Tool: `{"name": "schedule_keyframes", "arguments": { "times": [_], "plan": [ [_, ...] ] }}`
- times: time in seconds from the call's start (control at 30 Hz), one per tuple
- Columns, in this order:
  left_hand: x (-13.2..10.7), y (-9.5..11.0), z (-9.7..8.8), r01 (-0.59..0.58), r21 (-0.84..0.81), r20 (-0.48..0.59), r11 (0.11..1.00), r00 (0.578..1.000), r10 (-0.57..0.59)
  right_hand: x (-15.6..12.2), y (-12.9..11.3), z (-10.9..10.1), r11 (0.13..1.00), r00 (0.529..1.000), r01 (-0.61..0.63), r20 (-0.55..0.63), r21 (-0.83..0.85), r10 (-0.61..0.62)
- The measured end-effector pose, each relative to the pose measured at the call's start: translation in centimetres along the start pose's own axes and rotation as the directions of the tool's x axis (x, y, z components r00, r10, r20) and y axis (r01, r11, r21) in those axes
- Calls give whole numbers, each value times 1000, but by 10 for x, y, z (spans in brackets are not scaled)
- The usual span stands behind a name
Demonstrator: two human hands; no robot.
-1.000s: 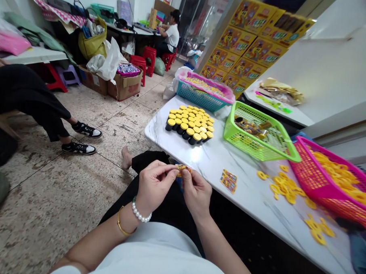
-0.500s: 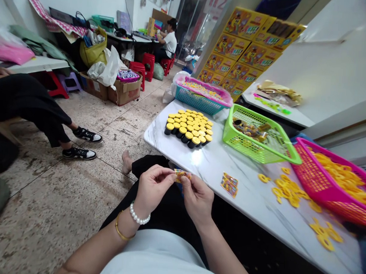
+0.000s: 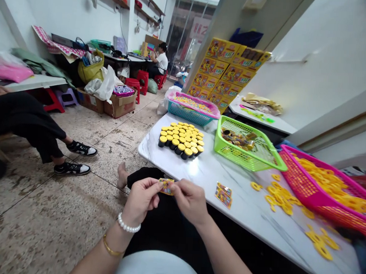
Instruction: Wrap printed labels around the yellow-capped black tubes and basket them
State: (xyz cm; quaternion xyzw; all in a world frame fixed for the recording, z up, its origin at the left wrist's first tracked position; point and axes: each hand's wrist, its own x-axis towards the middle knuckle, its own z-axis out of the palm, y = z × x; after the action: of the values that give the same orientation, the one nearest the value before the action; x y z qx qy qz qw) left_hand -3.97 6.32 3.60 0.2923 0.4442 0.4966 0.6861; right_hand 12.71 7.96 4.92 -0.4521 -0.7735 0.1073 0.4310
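Observation:
Over my lap, my left hand (image 3: 142,200) and my right hand (image 3: 190,201) both pinch a small colourful sticker (image 3: 166,186) between thumb and fingers. The left wrist wears a pearl bracelet and a gold bangle. A short stack of the same stickers (image 3: 223,195) lies on the white marble table (image 3: 205,174) just right of my right hand. Beyond them stands a cluster of black jars with yellow lids (image 3: 181,139).
A green basket (image 3: 248,160) holds small items. A pink basket (image 3: 316,195) is full of yellow rings, with loose yellow rings (image 3: 282,194) beside it. A blue basket (image 3: 190,109) sits at the table's far end. A seated person's legs (image 3: 34,126) are at left.
The camera has tilted up, so both hands sit lower in view. They still pinch the sticker, which has shifted slightly left between the fingers.

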Motion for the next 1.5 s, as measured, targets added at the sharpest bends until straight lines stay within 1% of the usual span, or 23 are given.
{"name": "schedule_keyframes", "arguments": {
  "times": [0.07, 0.1, 0.13, 0.17, 0.23, 0.3, 0.43, 0.53, 0.63, 0.67, 0.7, 0.73, 0.77, 0.8, 0.87, 0.93, 1.0, 1.07, 1.17, 1.23, 1.3, 1.4, 1.5],
  "plan": [
    [5, -1, -2, 73, -110, 30, 991, 997, -70, 21, 15, -10, 988, 987, -57, -154, -145, 35],
    [6, -1, -2, 97, -151, 50, 984, 995, -91, 32, 23, -13, 962, 972, -103, -232, -251, 43],
    [8, -1, -2, 117, -185, 72, 976, 992, -105, 42, 31, -15, 919, 961, -149, -274, -364, 48],
    [8, -1, -1, 134, -213, 95, 968, 989, -117, 50, 38, -16, 864, 961, -182, -271, -469, 55],
    [8, 1, 0, 168, -261, 137, 951, 981, -135, 61, 47, -13, 755, 974, -206, -205, -622, 97],
    [8, 3, -1, 187, -316, 158, 930, 977, -143, 64, 50, -8, 693, 980, -201, -146, -692, 139],
    [11, 9, -6, 216, -397, 162, 892, 973, -164, 65, 45, 2, 665, 975, -220, -149, -714, 163],
    [14, 10, -10, 233, -443, 156, 865, 971, -181, 67, 43, 3, 689, 978, -206, -134, -695, 158],
    [18, 9, -13, 246, -504, 150, 828, 969, -197, 65, 39, -1, 804, 973, -224, -173, -550, 153],
    [19, 8, -14, 244, -523, 146, 816, 970, -196, 62, 35, -3, 863, 963, -253, -199, -438, 181],
    [21, 7, -15, 243, -537, 146, 807, 970, -195, 58, 29, -6, 914, 948, -290, -213, -283, 235],
    [22, 7, -16, 245, -547, 148, 800, 969, -196, 54, 23, -9, 939, 931, -330, -196, -94, 308],
    [23, 6, -16, 250, -555, 150, 794, 968, -200, 49, 16, -12, 923, 913, -370, -142, 106, 383],
    [24, 5, -16, 257, -561, 151, 787, 966, -208, 43, 9, -14, 866, 894, -408, -64, 288, 443],
    [25, 3, -16, 274, -572, 155, 773, 962, -226, 33, -3, -15, 707, 862, -463, 87, 535, 499],
    [25, 2, -15, 273, -579, 167, 768, 962, -216, 25, -9, -12, 592, 840, -490, 166, 640, 516],
    [24, 1, -14, 272, -576, 189, 771, 962, -198, 19, -10, -6, 552, 829, -503, 190, 665, 527],
    [24, 0, -12, 279, -576, 202, 768, 959, -197, 16, -8, -2, 585, 833, -499, 167, 640, 527],
    [24, -1, -11, 296, -591, 200, 751, 955, -219, 12, -6, 0, 731, 872, -441, 54, 520, 487],
    [25, -1, -11, 292, -604, 183, 741, 956, -228, 9, -9, -2, 854, 920, -359, -11, 377, 392],
    [26, -1, -12, 276, -611, 154, 741, 961, -231, 6, -13, -4, 946, 967, -245, -14, 213, 253],
    [26, -2, -12, 253, -602, 126, 757, 967, -223, 2, -19, -5, 996, 996, -85, 20, 42, 84],
    [27, -3, -13, 251, -573, 138, 780, 968, -210, 0, -20, -5, 999, 1000, -25, -12, -31, 25]
  ]
}}
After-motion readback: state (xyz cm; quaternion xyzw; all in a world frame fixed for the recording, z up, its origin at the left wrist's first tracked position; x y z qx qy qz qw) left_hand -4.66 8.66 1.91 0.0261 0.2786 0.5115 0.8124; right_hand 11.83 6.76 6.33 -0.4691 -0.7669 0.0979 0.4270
